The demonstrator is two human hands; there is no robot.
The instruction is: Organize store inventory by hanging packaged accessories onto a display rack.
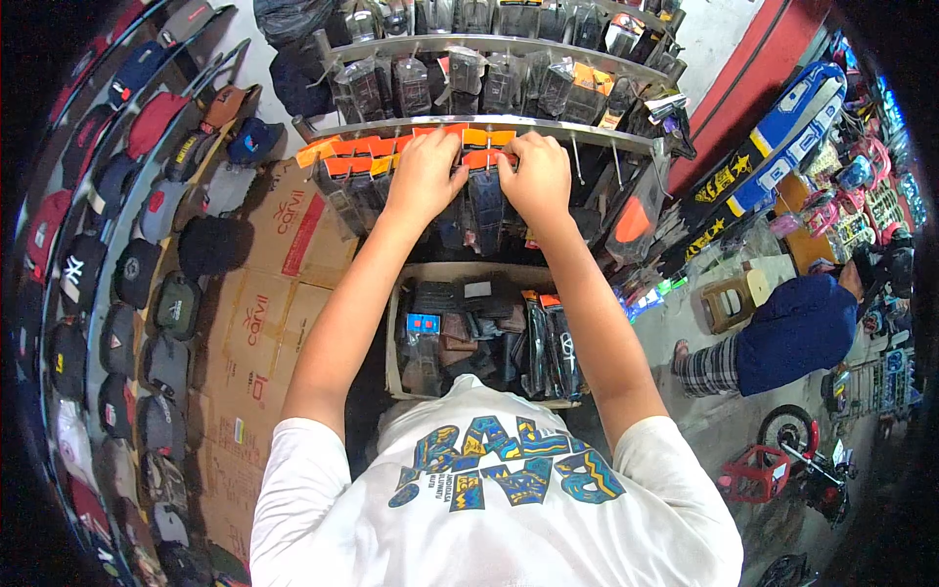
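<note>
My left hand (429,176) is at the lowest metal rail (352,129), its fingers curled over an orange header card (440,129). Its thumb lies beside a black packet (486,209) in clear plastic; what its fingertips grip is hidden. On the packet's other side, my right hand (539,176) pinches the right edge of its orange-red header card (480,158). Another orange card (488,137) hangs just above, between both hands. Several more black packets (345,194) with orange cards hang left of my left hand.
Bare hooks (616,165) stick out right of my hands. Below sits a carton (393,345) of wallets (458,337) and packets. Caps (132,271) fill racks at left, beside stacked cardboard boxes (293,293). At right are a bending person (796,334), scarves (788,139) and a red crate (755,473).
</note>
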